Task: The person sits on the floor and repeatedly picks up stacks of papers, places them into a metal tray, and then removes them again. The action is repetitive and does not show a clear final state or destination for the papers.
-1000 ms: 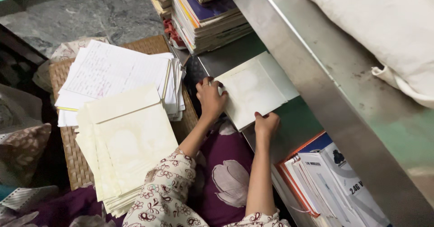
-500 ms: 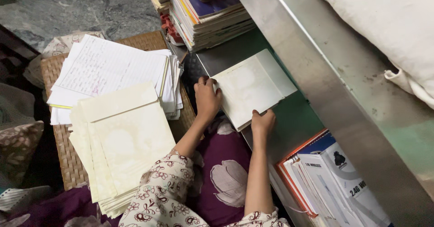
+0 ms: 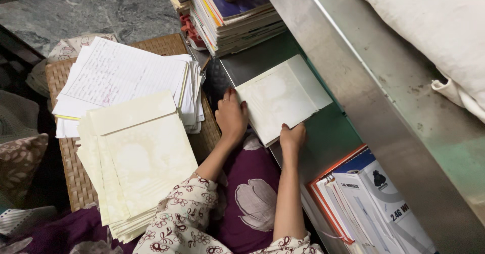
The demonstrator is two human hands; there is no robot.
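The person's left hand [image 3: 231, 116] lies flat with its fingers spread against the near left edge of a cream envelope stack [image 3: 280, 97], touching it rather than clasping it. The right hand [image 3: 292, 136] pinches the stack's near corner, thumb on top and fingers curled under the edge. The stack rests tilted on a steel shelf [image 3: 242, 67] with a green back wall, its far end slipped under the steel ledge [image 3: 353, 77] above. Its top face is pale cream with faint yellowed blotches and a lighter band along the right side.

At the far end of the shelf stands a pile of notebooks [image 3: 232, 16] with a dark blue cover on top and striped page edges, and a small red object [image 3: 191, 31] sits just beside its base. At the near end are upright white boxes [image 3: 374, 203] with dark printing and a small black picture, backed by orange and blue folders.

To the left, a wicker stool [image 3: 76, 173] carries a heap of lined, handwritten papers [image 3: 126, 77] and, overlapping it nearer the person, a larger pile of cream envelopes [image 3: 136, 158] with the flap side up. A white cloth bundle [image 3: 429, 26] lies on the ledge at top right. The person's sleeves are cream with dark red flowers, over purple fabric [image 3: 252, 183] with pale flowers.
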